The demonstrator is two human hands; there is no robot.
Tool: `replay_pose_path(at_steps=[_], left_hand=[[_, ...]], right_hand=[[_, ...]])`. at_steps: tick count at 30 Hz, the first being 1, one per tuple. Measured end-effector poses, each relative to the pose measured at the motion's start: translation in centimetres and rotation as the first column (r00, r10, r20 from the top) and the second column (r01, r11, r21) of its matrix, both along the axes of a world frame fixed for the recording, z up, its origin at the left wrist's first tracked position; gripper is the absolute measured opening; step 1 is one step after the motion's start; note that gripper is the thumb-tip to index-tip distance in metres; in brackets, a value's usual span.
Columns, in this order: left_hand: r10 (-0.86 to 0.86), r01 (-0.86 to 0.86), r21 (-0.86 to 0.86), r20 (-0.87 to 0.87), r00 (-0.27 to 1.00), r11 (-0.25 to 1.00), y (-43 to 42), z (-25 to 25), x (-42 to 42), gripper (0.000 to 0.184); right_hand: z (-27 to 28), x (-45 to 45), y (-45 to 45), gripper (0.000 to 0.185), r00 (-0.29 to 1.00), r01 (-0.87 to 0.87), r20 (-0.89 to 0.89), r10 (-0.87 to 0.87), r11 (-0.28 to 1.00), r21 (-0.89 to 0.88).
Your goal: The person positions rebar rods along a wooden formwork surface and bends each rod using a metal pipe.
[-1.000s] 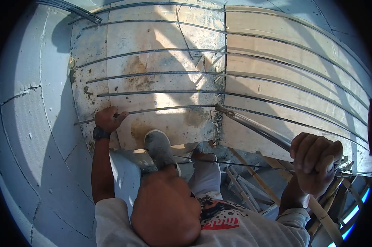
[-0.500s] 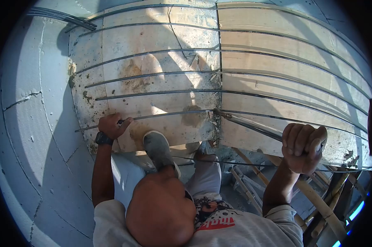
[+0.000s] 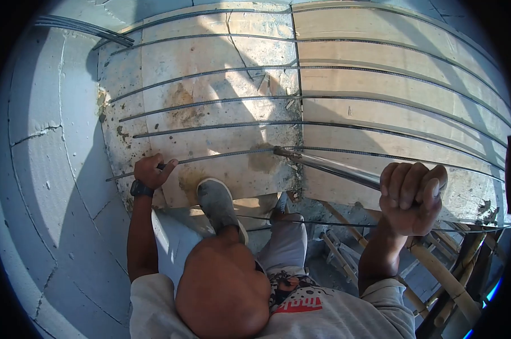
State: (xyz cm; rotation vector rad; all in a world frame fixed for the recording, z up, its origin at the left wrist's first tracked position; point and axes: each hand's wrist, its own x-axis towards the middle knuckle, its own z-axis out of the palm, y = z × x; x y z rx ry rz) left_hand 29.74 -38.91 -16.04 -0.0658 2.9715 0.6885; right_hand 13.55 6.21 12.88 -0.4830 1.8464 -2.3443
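My left hand [image 3: 152, 171], with a dark watch at the wrist, is closed around the left part of the nearest rebar [image 3: 221, 154]. That bar lies across the boards, left to right. In my right hand [image 3: 412, 196] is the end of a long metal bar tool [image 3: 340, 169]. Its far tip rests at the nearest rebar, a little left of the seam between the two boards. Several more rebars [image 3: 210, 102] run roughly parallel farther up.
My shoe [image 3: 217, 202] stands on the lower edge of the left board [image 3: 193, 133]. Bamboo poles [image 3: 444, 282] and framing lie below the right board [image 3: 346, 131]. A bundle of rebars [image 3: 86, 25] sticks in at the upper left, over grey blocks [image 3: 35, 169].
The tool's tip has shifted left along the nearest rebar, from the board seam. My right hand has come left and slightly up with it. My left hand still holds the rebar.
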Motion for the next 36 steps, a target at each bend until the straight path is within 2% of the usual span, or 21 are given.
replay_pose_path(at_steps=[1, 5, 15, 18, 22, 24, 28, 29, 32, 36], left_hand=[[0.015, -0.015, 0.001, 0.005, 1.0, 1.0, -0.1, 0.0, 0.1, 0.05], [-0.016, 0.017, -0.024, 0.051, 0.999, 1.0, -1.0, -1.6, 0.1, 0.05], [-0.011, 0.014, 0.034, -0.072, 0.997, 0.999, -2.4, -6.0, 3.8, 0.052], [-0.021, 0.021, 0.002, -0.086, 0.996, 1.0, -2.0, -5.6, 3.7, 0.051], [-0.023, 0.021, -0.021, -0.137, 0.99, 1.0, -1.4, -3.4, 2.8, 0.05], [-0.029, 0.024, -0.024, -0.214, 0.976, 0.999, -1.1, -2.2, 2.3, 0.05], [-0.034, 0.031, -0.013, -0.239, 0.97, 0.999, 0.8, -2.1, 2.3, 0.052], [-0.028, 0.019, -0.043, -0.209, 0.978, 0.999, 0.8, -3.1, 2.8, 0.05], [0.016, -0.014, 0.008, -0.196, 0.98, 1.0, 1.1, -3.5, 3.1, 0.049], [0.04, -0.036, 0.03, -0.155, 0.987, 0.999, 0.5, -2.9, 2.3, 0.05]], right_hand=[[0.2, -0.4, 0.8, 0.025, 0.998, -0.064, -0.007, 0.064, 0.997, -0.041], [1.2, 0.7, 1.3, 0.024, 0.996, -0.083, -0.014, 0.083, 0.996, 0.034], [5.9, 3.1, -1.1, 0.028, 0.973, -0.035, 0.231, -0.022, 0.97, 0.241], [6.4, 4.1, -1.7, 0.032, 0.965, -0.016, 0.252, -0.067, 0.949, 0.314], [5.5, 5.1, -2.7, 0.032, 0.989, -0.099, 0.134, 0.061, 0.949, 0.299], [4.5, 5.5, -3.5, 0.027, 0.985, -0.162, 0.006, 0.171, 0.927, 0.339], [3.3, 5.6, -2.5, 0.021, 0.977, -0.045, -0.172, 0.127, 0.908, 0.417], [3.4, 5.9, -2.0, 0.02, 0.975, -0.019, -0.191, 0.113, 0.9, 0.435], [4.7, 5.9, -0.5, 0.019, 0.978, 0.003, -0.183, 0.096, 0.879, 0.476], [7.2, 6.8, -0.3, 0.021, 0.995, 0.022, -0.099, 0.021, 0.91, 0.415]])
